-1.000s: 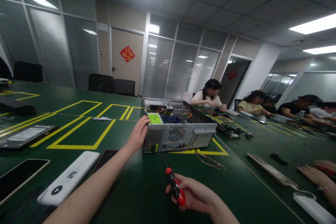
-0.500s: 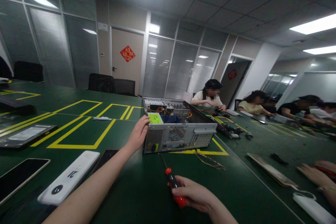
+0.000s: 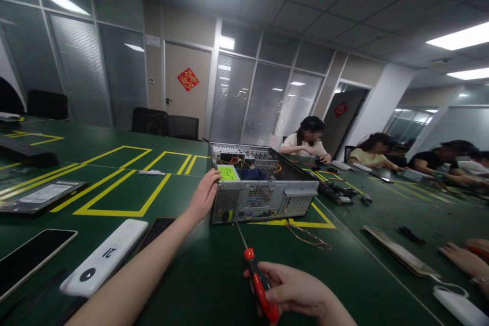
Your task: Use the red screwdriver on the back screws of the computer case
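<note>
An open computer case (image 3: 305, 188) lies on its side on the green table, its back panel toward me. Inside it show loose cables and a power supply with a bright green label (image 3: 227, 173). My left hand (image 3: 203, 196) grips the case's near left corner, its fingertips over the top edge beside that label. My right hand (image 3: 296, 290) is closed around the red and black handle of a screwdriver (image 3: 250, 257). The screwdriver's shaft points up and away, its tip at the lower edge of the back panel; whether it sits in a screw cannot be made out.
Left of my arm lie a white device marked 21 (image 3: 105, 257), a phone (image 3: 34, 260) and a hard drive (image 3: 44, 196). Thin wires (image 3: 307, 234) lie right of the case. Another person's hand (image 3: 464, 260) is at the right edge; several people sit farther back.
The screwdriver's handle has turned in my right hand and shows more red. That hand has shifted slightly right and down. My left hand stays on the case; the view has shifted a little.
</note>
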The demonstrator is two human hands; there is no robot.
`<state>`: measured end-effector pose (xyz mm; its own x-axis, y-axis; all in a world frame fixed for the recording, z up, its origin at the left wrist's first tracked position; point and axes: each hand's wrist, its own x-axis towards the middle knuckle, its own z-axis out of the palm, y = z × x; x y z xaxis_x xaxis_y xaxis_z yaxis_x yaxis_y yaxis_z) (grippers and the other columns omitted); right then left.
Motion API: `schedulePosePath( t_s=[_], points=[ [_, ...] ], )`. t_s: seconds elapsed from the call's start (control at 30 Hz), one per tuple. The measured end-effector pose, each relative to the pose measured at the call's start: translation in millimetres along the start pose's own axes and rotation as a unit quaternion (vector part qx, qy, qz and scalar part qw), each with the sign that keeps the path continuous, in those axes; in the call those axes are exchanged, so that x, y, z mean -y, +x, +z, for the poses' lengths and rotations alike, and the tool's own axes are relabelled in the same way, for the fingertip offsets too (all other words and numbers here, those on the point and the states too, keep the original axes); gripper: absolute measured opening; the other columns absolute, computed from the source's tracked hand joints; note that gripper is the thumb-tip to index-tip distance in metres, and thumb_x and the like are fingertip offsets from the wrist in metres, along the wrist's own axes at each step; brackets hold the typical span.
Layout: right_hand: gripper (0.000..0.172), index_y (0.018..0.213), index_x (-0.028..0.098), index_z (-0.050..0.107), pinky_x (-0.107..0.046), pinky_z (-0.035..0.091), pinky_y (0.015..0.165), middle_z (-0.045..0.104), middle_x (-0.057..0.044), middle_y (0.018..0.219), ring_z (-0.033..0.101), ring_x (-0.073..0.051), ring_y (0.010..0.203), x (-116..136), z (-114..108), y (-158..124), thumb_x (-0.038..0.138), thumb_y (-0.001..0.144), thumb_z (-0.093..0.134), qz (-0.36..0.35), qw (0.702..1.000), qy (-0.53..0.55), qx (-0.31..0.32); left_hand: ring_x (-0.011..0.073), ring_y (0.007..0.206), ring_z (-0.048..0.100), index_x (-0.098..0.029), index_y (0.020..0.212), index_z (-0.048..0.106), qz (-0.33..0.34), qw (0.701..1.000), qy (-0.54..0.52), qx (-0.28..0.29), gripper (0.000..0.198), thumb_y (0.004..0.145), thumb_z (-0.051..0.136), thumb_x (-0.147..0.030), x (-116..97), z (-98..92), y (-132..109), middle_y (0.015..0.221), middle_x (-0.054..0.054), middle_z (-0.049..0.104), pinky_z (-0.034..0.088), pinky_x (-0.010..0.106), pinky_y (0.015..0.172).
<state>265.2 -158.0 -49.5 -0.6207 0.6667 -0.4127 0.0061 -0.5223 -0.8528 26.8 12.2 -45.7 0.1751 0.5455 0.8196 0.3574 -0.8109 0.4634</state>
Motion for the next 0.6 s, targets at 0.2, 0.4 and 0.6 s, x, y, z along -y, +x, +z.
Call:
schedulePosePath(
  t_s=[0.2, 0.4, 0.6],
  points=[
    [0.055, 0.117, 0.017, 0.041, -0.025, 0.046, 0.057, 0.061, -0.007, 0.095, 0.062, -0.016, 0.074, 20, 40, 15, 0.011, 0.066, 0.061, -0.093, 0.994, -0.048, -0.039, 0.0208, 0.129, 0.036, -0.020, 0.112, 0.049, 0.000, 1.000, 0.003, 0.000, 0.028, 0.093, 0.030, -0.027, 2, 0.8, -1, 0.128, 0.009, 0.048, 0.028, 0.045, 0.109],
    [0.044, 0.111, 0.015, 0.043, -0.023, 0.044, 0.052, 0.062, -0.007, 0.094, 0.062, -0.014, 0.068, 29, 52, 30, 0.017, 0.070, 0.059, -0.098, 0.990, -0.075, -0.067, 0.0200, 0.129, 0.036, -0.019, 0.112, 0.049, -0.002, 1.000, -0.002, 0.001, 0.028, 0.093, 0.030, -0.027, 1, 1.0, 0, 0.127, 0.009, 0.049, 0.029, 0.043, 0.109],
    [0.047, 0.113, 0.016, 0.042, -0.026, 0.045, 0.056, 0.061, -0.009, 0.102, 0.063, -0.016, 0.074, 26, 48, 28, 0.020, 0.070, 0.062, -0.111, 0.990, -0.068, -0.053, 0.0199, 0.129, 0.035, -0.019, 0.111, 0.049, 0.004, 1.000, 0.001, -0.001, 0.028, 0.093, 0.030, -0.027, 1, 1.3, 0, 0.127, 0.009, 0.049, 0.028, 0.043, 0.109]
  ],
)
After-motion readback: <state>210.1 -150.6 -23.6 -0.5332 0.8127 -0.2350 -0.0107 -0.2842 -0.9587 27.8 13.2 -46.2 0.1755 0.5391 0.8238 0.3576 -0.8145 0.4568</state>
